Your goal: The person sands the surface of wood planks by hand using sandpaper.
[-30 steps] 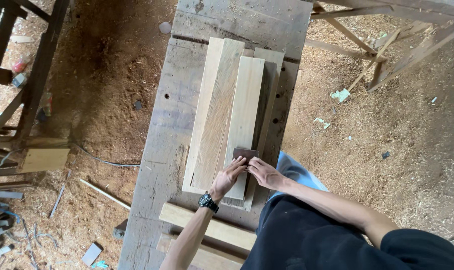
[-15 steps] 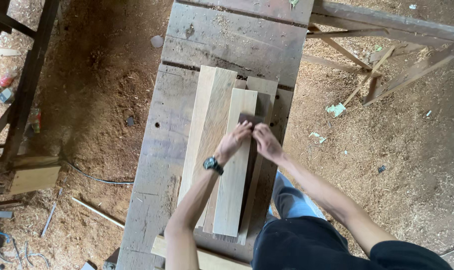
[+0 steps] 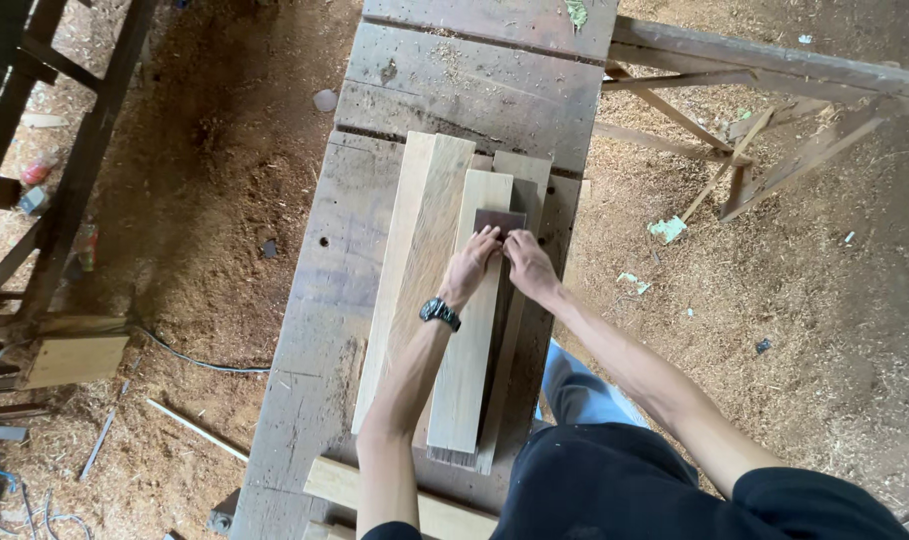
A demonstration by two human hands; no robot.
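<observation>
The left hand (image 3: 471,268) and the right hand (image 3: 527,262) lie side by side, fingers pressed flat on a small dark sanding block (image 3: 500,221) — neither is closed round it. The block sits near the far end of the pale top board (image 3: 469,340), which rests on a stack of boards (image 3: 414,260) along the middle of the grey table (image 3: 304,330). This looks like a sanding stroke at full reach; the return pull calls for even downward pressure. Little board remains beyond the block — the table's right edge is close, its left side roomier.
</observation>
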